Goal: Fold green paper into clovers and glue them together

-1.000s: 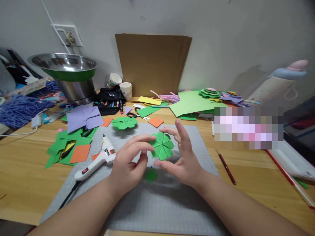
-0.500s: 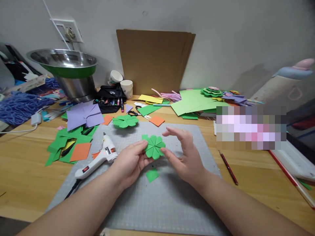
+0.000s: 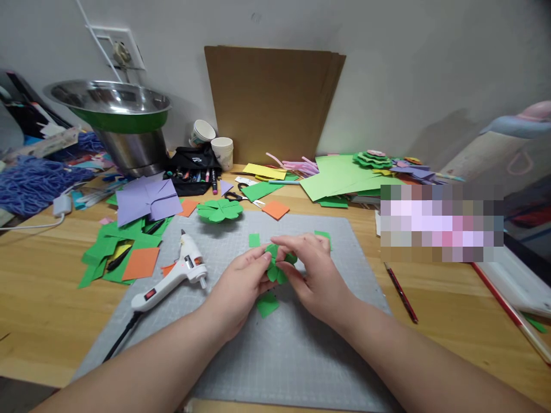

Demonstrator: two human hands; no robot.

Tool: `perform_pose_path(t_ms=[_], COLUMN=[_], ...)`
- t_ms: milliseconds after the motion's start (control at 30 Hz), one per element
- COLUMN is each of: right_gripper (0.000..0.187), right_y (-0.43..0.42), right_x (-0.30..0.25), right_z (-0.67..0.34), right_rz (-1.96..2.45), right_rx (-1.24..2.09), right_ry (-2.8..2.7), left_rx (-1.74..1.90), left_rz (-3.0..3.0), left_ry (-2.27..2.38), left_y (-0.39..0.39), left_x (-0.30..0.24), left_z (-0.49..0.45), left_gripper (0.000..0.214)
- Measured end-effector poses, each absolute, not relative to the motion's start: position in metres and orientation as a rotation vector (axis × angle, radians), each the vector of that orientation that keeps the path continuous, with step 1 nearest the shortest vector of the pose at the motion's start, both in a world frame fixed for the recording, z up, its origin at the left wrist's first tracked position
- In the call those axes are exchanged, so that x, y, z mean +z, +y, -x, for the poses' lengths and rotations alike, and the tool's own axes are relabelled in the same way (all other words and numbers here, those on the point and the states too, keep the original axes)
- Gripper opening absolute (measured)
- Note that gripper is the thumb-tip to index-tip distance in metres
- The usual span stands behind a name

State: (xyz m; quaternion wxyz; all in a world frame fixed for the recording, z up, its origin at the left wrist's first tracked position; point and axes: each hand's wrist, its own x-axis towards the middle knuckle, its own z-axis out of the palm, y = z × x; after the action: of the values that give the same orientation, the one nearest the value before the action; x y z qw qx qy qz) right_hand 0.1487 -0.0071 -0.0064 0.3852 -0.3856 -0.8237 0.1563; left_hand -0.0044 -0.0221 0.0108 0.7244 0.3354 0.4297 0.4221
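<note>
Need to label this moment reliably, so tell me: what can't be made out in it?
All in the head view:
Green paper flower: middle covered by the right hand.
Left hand: partly hidden behind the flower.
Pixelated patch: blurs out whatever lies beneath.
Black cord: far end hidden behind the left forearm.
Bottle: top cut off by the right edge.
Black pen pouch: lettering too small.

No text can be read with certainty. White script is seen on the black pencil case [image 3: 193, 156], too small to be made out; letters on the dark marker [image 3: 214, 182] nearby are likewise left unread.
</note>
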Motion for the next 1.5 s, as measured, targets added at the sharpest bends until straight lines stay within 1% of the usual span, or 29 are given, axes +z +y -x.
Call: perform_pose_path(t_ms=[300, 400, 500, 567, 633, 733, 800, 867, 967, 1233, 1300, 1400, 1500], right_gripper=[0.027, 0.025, 0.027, 0.027, 0.027, 0.030, 0.031, 0.035, 0.036, 0.026, 0.025, 0.026, 0.021], right_y=[-0.008, -0.010, -0.008, -0.004, -0.001, 0.000, -0.003, -0.007, -0.010, -0.011, -0.013, -0.014, -0.002], right_x=[-0.008, -0.008, -0.009, -0.010, -0.012, -0.012, -0.010, -0.009, -0.008, -0.009, -0.008, -0.005, -0.007], right_z=[-0.145, -0.147, -0.152, -0.155, -0.156, -0.155, -0.152, -0.149, -0.146, -0.145, -0.145, -0.146, -0.154], right_rz=[0.932, 0.856, 0.768, 0.815, 0.896, 0.978, 0.981, 0.979, 1.013, 0.974, 0.906, 0.777, 0.825], right_rx=[0.168, 0.144, 0.154, 0.163, 0.198, 0.285, 0.321, 0.342, 0.365, 0.309, 0.290, 0.312, 0.319], right_ry=[-2.229, -2.175, -1.869, -1.563, -1.431, -1.695, -1.944, -2.080, -2.101, -2.117, -2.103, -1.925, -1.452], left_rx=[0.912, 0.926, 0.962, 0.982, 1.008, 1.061, 1.080, 1.080, 1.080, 1.086, 1.088, 1.117, 1.198], left_rz=[-0.741, -0.684, -0.626, -0.602, -0.576, -0.536, -0.525, -0.520, -0.506, -0.498, -0.497, -0.497, -0.472], left_ry=[0.935, 0.964, 1.001, 1.013, 1.014, 1.002, 0.962, 0.901, 0.829, 0.880, 0.894, 0.928, 0.997], left_y=[-0.021, -0.020, -0.017, -0.016, -0.015, -0.014, -0.015, -0.015, -0.016, -0.017, -0.017, -0.014, -0.009], left_x=[0.013, 0.011, 0.009, 0.009, 0.009, 0.010, 0.010, 0.010, 0.010, 0.009, 0.010, 0.011, 0.009], left_z=[0.000, 0.001, 0.004, 0.006, 0.006, 0.005, 0.004, 0.004, 0.003, 0.001, 0.001, 0.002, 0.007], left_gripper=[0.018, 0.015, 0.015, 0.016, 0.018, 0.020, 0.021, 0.023, 0.023, 0.009, 0.012, 0.016, 0.017])
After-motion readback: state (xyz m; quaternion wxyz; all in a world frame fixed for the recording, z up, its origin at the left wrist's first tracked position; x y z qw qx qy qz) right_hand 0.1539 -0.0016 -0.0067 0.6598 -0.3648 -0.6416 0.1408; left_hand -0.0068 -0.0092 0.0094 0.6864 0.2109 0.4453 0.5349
